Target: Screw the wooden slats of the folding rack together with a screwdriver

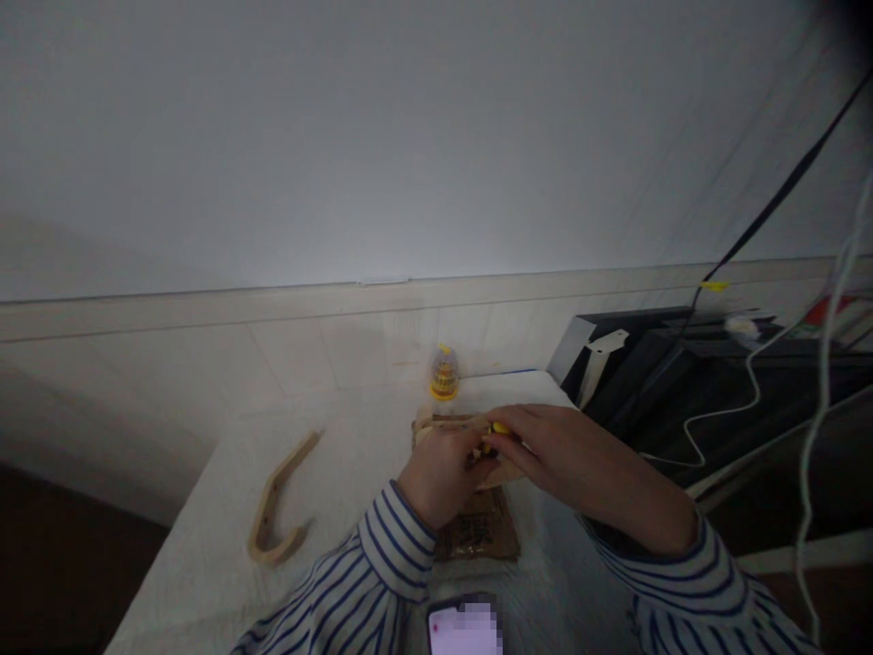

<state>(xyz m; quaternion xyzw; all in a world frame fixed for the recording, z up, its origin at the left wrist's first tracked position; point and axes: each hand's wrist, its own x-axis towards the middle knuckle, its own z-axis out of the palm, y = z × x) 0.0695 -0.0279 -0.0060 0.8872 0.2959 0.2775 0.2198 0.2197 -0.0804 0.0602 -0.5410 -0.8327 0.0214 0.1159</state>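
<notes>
My left hand (pixel 440 478) is closed around a pale wooden piece (pixel 424 424), whose end shows beyond my knuckles. Against it, my right hand (pixel 546 441) pinches a yellow-handled screwdriver (pixel 501 427); its tip is hidden among my fingers. Both hands meet above a brown printed packet (pixel 477 532) lying on the white-covered table (pixel 327 473). To the left lies a J-shaped wooden hook (pixel 263 518) with small dark holes, touched by neither hand. Behind my hands stands a clear dome-shaped bit case (pixel 445 375) with a yellow base and top.
A phone (pixel 464 628) with a lit screen lies at the near edge between my forearms. The wall (pixel 382 346) borders the table's far side. Dark flat panels (pixel 634 391) lean on the right, with a white cable (pixel 815 437) hanging in front.
</notes>
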